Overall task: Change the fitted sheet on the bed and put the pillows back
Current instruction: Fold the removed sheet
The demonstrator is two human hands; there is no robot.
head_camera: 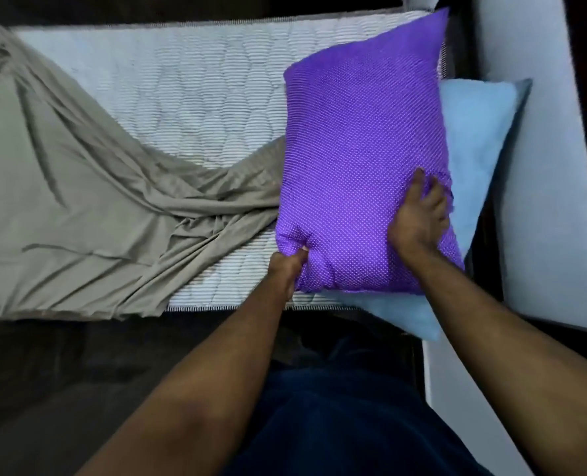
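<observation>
Here both hands are gripping the purple pillow (364, 159): left hand (290, 266) pinching its corner, right hand (420, 214) clutching its edge. Best lifting it clear toward three o'clock, off the loose sheet (62, 187).

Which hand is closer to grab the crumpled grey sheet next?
Left. The left hand grips the purple pillow's corner beside the grey sheet; the right hand is farther away.

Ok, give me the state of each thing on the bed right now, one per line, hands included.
purple pillow: gripped by both hands, lying partly over the blue pillow
blue pillow: at the bed's right end, mostly covered
grey sheet: bunched and pulled off, covering only the left part
mattress: bare across the middle
left hand: pinching the pillow's near-left corner
right hand: gripping the pillow's right side
</observation>
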